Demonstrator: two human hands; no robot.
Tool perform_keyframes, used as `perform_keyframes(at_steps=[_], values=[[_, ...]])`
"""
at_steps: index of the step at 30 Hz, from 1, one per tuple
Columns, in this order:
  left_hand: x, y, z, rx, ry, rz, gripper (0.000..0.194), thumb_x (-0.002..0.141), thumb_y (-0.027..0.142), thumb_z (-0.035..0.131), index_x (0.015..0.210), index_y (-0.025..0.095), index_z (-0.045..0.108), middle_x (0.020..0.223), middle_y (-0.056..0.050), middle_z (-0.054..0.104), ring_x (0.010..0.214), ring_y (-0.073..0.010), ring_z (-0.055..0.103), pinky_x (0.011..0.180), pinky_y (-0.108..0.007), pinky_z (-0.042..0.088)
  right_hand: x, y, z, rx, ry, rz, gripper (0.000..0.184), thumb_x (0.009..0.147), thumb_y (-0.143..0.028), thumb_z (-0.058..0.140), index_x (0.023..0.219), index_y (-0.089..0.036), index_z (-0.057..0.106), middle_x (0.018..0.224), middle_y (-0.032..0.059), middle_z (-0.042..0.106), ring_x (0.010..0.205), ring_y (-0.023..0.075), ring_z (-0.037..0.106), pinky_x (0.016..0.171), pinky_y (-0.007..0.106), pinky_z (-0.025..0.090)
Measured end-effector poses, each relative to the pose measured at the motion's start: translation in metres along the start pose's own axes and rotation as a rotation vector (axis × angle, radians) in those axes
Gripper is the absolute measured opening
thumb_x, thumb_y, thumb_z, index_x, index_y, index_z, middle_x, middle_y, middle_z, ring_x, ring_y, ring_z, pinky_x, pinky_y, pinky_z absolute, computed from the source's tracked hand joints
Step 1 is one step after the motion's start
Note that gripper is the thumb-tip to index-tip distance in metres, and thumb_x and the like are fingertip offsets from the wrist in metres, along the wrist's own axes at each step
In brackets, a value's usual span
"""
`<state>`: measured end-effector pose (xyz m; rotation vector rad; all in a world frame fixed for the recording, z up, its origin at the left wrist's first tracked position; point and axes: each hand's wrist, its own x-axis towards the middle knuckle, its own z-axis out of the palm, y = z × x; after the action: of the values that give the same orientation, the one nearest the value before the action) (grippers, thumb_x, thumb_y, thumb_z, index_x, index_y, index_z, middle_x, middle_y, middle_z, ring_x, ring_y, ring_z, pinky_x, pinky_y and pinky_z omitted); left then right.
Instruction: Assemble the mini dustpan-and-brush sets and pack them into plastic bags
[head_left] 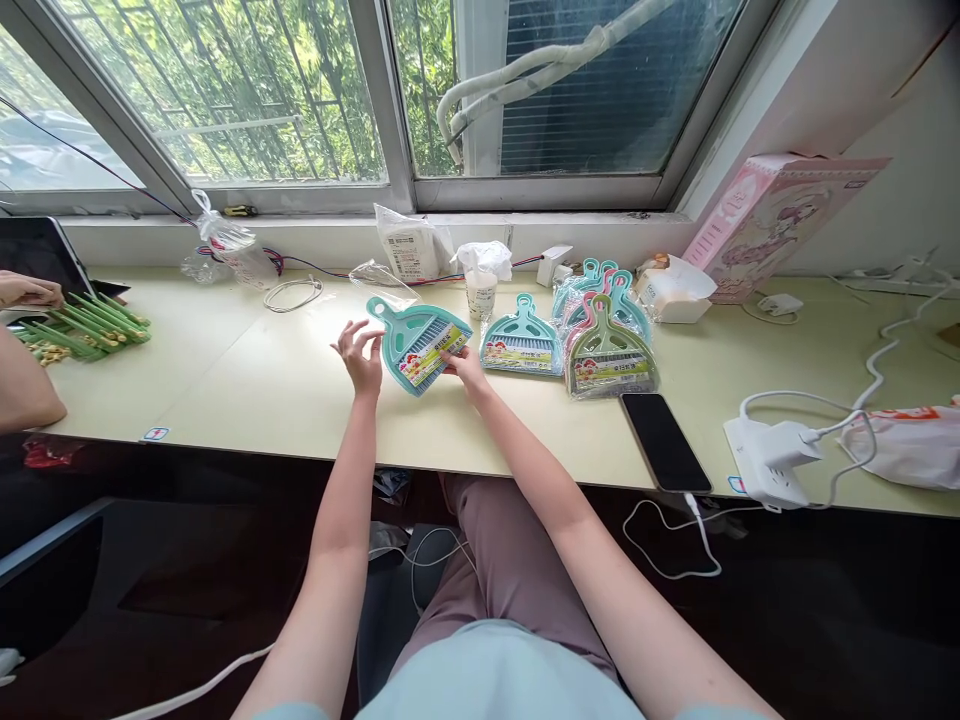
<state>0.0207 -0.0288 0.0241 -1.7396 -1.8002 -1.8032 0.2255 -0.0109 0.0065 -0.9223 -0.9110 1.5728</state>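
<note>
From the head camera, a teal plastic dustpan sealed in clear wrap lies tilted near the middle of the table, toward its front edge, with its handle pointing to the back left and its dark bristle strip and a printed card across the pan. The right hand is partly closed, its fingertips pinching the dustpan's lower right edge. The left hand is open and released, with fingers loosely curved just beside the dustpan's left edge; it does not seem to touch it. Just right of the dustpan lies a second teal dustpan, and beyond that a wrapped pile of teal and pink dustpans. Their cards carry a red-and-yellow logo and lines of characters too small to read. A black phone lies at the table's front edge, and a white power strip sits near the right corner. At the left end, a co-worker's hand rests near a bundle of green sticks. A pink box leans against the window frame at the back right.
</note>
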Motion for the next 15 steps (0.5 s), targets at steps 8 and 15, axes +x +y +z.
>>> perform_keyframes(at_steps=[8,15], values=[[-0.003,0.007,0.004,-0.052,-0.172,0.118,0.014,0.09,0.026,0.063,0.079,0.025,0.071,0.115,-0.007,0.067,0.124,-0.0283,0.056,0.11,-0.047,0.037,0.0,-0.004,-0.002,-0.01,0.018,0.017,0.012,0.08,-0.01,0.078,0.084,-0.015,0.068,0.086,0.0042,0.077,0.078,0.0184,0.074,0.088,0.045,0.066],[-0.004,0.012,-0.001,0.003,-0.101,0.012,0.012,0.089,0.027,0.065,0.08,0.025,0.072,0.121,-0.006,0.062,0.129,-0.0295,0.05,0.118,-0.053,0.023,0.0,-0.005,-0.003,0.015,0.018,0.014,0.017,0.078,-0.016,0.082,0.085,-0.016,0.067,0.091,0.0061,0.078,0.09,0.0226,0.075,0.093,0.046,0.064]])
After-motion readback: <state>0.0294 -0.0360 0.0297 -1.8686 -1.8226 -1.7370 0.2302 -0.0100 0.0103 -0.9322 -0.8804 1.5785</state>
